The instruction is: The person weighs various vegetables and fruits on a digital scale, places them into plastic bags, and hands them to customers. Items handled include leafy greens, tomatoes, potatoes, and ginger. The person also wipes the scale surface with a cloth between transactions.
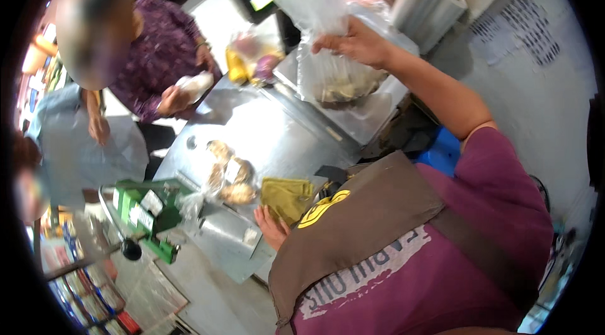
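Note:
My right hand (354,47) grips the gathered neck of a clear plastic bag (312,9). The lower part of that bag holds pale, lumpy food (347,87) and rests on the metal platform (368,120) of what looks like a weighing scale. At the counter's near edge my left hand (272,226) touches a folded olive-yellow cloth (283,195); its wrist is hidden by my brown apron (364,198). Beside the cloth lies a clear bag of brown, roundish food (231,172) with a white label, on the steel counter (264,122).
A green bag sealer (149,207) with a black-knobbed lever stands at the counter's left end. A person in a purple top (156,51) across the counter holds a small white bag (194,85). Another filled bag (255,54) and plastic rolls (418,4) are beyond.

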